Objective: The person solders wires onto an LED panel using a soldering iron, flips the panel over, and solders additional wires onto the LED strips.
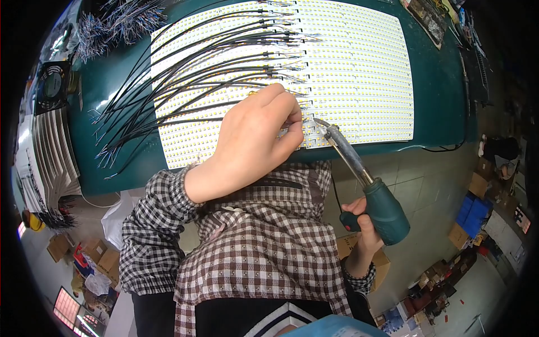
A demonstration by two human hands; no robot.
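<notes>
My left hand (255, 129) is closed in a pinch over the lower part of a white LED board panel (359, 67). A black cable (188, 120) runs into it from the left; its end is hidden by the fingers. My right hand (364, 224) grips a soldering iron (387, 210) with a dark green handle and a metal barrel. The iron's tip rests at the panel's middle seam, just right of my left fingertips. Several black cables (185, 70) with thin bared wires lie across the panel's left half, ending along that seam.
The panel lies on a dark green table (120, 177). Bundles of loose wires (120, 25) lie at the far left, near a black fan (53, 84) and stacked white boards (53, 149). Cardboard boxes (101, 255) and blue bins (471, 213) stand on the floor beyond.
</notes>
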